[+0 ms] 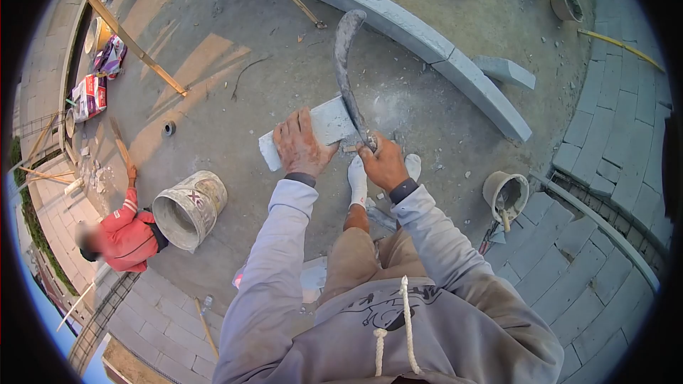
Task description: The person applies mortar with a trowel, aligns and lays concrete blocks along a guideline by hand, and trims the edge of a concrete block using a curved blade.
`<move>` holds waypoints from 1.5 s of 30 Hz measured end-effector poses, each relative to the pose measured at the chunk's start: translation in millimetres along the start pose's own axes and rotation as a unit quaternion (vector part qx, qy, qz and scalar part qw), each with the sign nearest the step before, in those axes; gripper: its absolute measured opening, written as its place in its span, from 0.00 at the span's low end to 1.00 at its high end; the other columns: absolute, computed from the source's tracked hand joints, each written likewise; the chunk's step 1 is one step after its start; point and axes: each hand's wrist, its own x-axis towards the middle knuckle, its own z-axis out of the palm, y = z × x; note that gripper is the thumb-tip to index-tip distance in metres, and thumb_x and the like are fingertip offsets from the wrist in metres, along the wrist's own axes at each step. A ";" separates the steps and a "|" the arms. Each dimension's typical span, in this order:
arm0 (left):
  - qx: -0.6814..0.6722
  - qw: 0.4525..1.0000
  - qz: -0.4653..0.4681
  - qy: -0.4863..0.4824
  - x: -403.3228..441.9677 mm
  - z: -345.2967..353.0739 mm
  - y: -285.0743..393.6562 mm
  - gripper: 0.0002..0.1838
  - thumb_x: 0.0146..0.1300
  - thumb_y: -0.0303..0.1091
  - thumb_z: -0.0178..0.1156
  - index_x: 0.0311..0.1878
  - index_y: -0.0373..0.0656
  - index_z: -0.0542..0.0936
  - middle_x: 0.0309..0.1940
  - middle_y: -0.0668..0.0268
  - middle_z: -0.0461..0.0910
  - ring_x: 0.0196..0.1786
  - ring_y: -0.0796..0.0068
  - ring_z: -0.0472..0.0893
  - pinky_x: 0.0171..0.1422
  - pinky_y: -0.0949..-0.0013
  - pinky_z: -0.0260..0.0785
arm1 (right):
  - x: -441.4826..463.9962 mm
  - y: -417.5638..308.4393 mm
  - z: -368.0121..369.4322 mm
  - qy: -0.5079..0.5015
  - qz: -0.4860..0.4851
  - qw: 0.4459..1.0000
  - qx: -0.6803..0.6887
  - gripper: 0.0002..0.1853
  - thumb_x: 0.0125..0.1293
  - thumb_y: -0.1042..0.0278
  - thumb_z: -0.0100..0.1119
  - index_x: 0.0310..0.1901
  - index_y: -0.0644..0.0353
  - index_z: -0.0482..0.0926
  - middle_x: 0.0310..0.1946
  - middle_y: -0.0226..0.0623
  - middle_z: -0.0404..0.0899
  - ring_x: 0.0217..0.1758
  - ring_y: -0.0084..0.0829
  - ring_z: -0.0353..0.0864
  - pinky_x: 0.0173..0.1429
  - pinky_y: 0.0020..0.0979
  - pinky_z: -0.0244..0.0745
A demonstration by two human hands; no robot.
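A pale grey block [331, 119] lies at the middle of the view, with my left hand [302, 144] closed over its top, thumb toward its near edge. In my right hand [386, 161] is the handle of a long curved blade [343, 50], my fingers wrapped round it. The blade rises past the block's right end and touches or nearly touches it. Small chips and pale dust lie on the floor beside the block. Below my hands are my feet in white socks.
A curved row of blocks [398, 21] arcs across the top to the right. A large white bucket [190, 210] stands left, beside a crouching person in red [128, 231]. A smaller bucket [506, 195] is at right. A wooden pole [128, 35] slants upper left.
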 end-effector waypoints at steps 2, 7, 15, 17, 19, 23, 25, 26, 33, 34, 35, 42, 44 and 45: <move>0.001 1.000 0.009 -0.002 -4.5 -0.5 -3.1 0.49 0.37 0.52 0.75 0.63 0.44 0.64 0.56 0.58 0.69 0.61 0.58 0.69 0.68 0.52 0.53 | -10.6 -11.7 -8.8 -0.006 0.018 0.999 0.031 0.09 0.60 0.67 0.59 0.35 0.64 0.73 0.22 0.51 0.77 0.28 0.56 0.78 0.33 0.42 0.72; -0.002 1.000 0.022 0.016 -0.4 -0.3 -3.8 0.49 0.36 0.52 0.75 0.62 0.42 0.65 0.55 0.57 0.70 0.60 0.57 0.70 0.67 0.52 0.53 | -11.9 -51.7 -28.6 0.026 -0.002 0.994 0.109 0.10 0.59 0.66 0.59 0.37 0.63 0.74 0.24 0.53 0.78 0.30 0.57 0.78 0.35 0.45 0.71; 0.001 1.000 0.021 0.022 -0.5 4.1 -4.9 0.50 0.34 0.51 0.76 0.61 0.43 0.65 0.54 0.58 0.70 0.59 0.58 0.70 0.67 0.52 0.53 | -4.1 -16.7 -15.7 -0.011 -0.009 0.999 0.049 0.08 0.59 0.68 0.59 0.34 0.63 0.73 0.22 0.51 0.76 0.28 0.54 0.78 0.34 0.42 0.71; 0.001 0.999 0.021 0.029 0.7 0.8 -1.3 0.49 0.34 0.52 0.76 0.61 0.43 0.66 0.54 0.58 0.70 0.59 0.58 0.70 0.67 0.53 0.54 | -2.7 -42.5 -31.1 -0.015 0.008 0.997 0.076 0.09 0.60 0.67 0.58 0.34 0.64 0.73 0.23 0.52 0.77 0.30 0.54 0.79 0.36 0.44 0.72; 0.004 0.999 0.021 0.026 -2.6 -0.4 -2.6 0.49 0.35 0.53 0.76 0.61 0.43 0.66 0.55 0.58 0.70 0.59 0.59 0.70 0.67 0.53 0.54 | -0.7 -56.9 -37.4 -0.001 0.019 0.993 0.114 0.09 0.60 0.67 0.58 0.34 0.64 0.73 0.24 0.53 0.78 0.31 0.55 0.79 0.36 0.45 0.71; 0.000 0.999 0.024 0.029 -2.1 1.0 -3.1 0.49 0.35 0.53 0.76 0.61 0.43 0.66 0.55 0.57 0.71 0.59 0.59 0.70 0.67 0.53 0.54 | 3.8 2.6 5.3 -0.009 -0.005 1.000 -0.002 0.09 0.60 0.67 0.58 0.34 0.64 0.73 0.23 0.51 0.77 0.28 0.54 0.79 0.33 0.43 0.71; -0.002 0.999 0.026 0.036 1.9 0.6 -5.6 0.49 0.36 0.53 0.75 0.61 0.42 0.65 0.55 0.57 0.71 0.59 0.58 0.70 0.66 0.53 0.54 | 4.0 4.7 5.8 -0.024 0.009 0.999 0.021 0.09 0.60 0.67 0.58 0.35 0.64 0.73 0.23 0.51 0.77 0.28 0.54 0.79 0.33 0.43 0.71; -0.001 0.999 0.026 0.027 -1.6 -1.2 -5.9 0.49 0.36 0.53 0.75 0.61 0.42 0.65 0.55 0.56 0.71 0.60 0.58 0.70 0.66 0.53 0.54 | -6.1 0.7 4.5 -0.016 0.016 0.999 0.042 0.09 0.59 0.67 0.58 0.35 0.64 0.73 0.23 0.51 0.77 0.28 0.54 0.79 0.33 0.43 0.71; -0.007 0.998 0.051 0.037 3.0 -0.2 -9.6 0.48 0.36 0.53 0.76 0.60 0.41 0.65 0.53 0.56 0.72 0.57 0.55 0.72 0.63 0.51 0.58 | -3.3 -2.6 9.8 0.021 -0.002 0.997 0.070 0.09 0.57 0.69 0.59 0.36 0.64 0.74 0.26 0.54 0.78 0.32 0.57 0.79 0.36 0.46 0.72; -0.005 0.999 0.043 0.029 -0.4 -0.3 -8.4 0.48 0.36 0.52 0.76 0.60 0.41 0.66 0.54 0.56 0.72 0.58 0.56 0.71 0.64 0.52 0.57 | -1.0 13.0 19.0 0.006 -0.012 0.999 0.033 0.09 0.56 0.69 0.60 0.37 0.64 0.74 0.27 0.54 0.79 0.32 0.57 0.79 0.37 0.46 0.72; -0.002 0.999 0.037 0.026 -1.8 -0.9 -7.1 0.48 0.36 0.51 0.76 0.60 0.41 0.66 0.55 0.56 0.71 0.59 0.57 0.71 0.65 0.53 0.56 | 1.4 14.0 16.6 -0.001 -0.001 1.000 0.031 0.10 0.56 0.69 0.60 0.37 0.64 0.73 0.27 0.54 0.79 0.32 0.57 0.79 0.37 0.46 0.72; -0.001 0.999 0.040 0.019 2.7 -0.4 -8.6 0.48 0.35 0.50 0.76 0.61 0.41 0.66 0.54 0.57 0.71 0.60 0.58 0.70 0.66 0.53 0.55 | -6.7 -25.3 -20.0 0.001 -0.001 0.998 0.068 0.12 0.55 0.70 0.60 0.40 0.64 0.74 0.28 0.55 0.79 0.36 0.57 0.79 0.41 0.47 0.73; -0.007 0.999 0.040 0.018 1.8 -0.5 -9.8 0.48 0.35 0.50 0.76 0.61 0.41 0.66 0.53 0.57 0.72 0.59 0.58 0.70 0.65 0.53 0.55 | -2.4 -33.3 -20.2 -0.003 -0.003 0.995 0.097 0.11 0.55 0.71 0.60 0.40 0.63 0.74 0.28 0.55 0.79 0.36 0.57 0.79 0.41 0.46 0.73; -0.011 0.999 0.040 0.020 1.2 -1.2 -9.0 0.48 0.34 0.50 0.76 0.60 0.42 0.66 0.53 0.58 0.72 0.59 0.58 0.70 0.65 0.53 0.55 | -0.8 -15.9 -7.1 -0.007 -0.006 0.999 0.053 0.11 0.55 0.72 0.60 0.39 0.63 0.73 0.27 0.54 0.78 0.35 0.57 0.79 0.39 0.46 0.73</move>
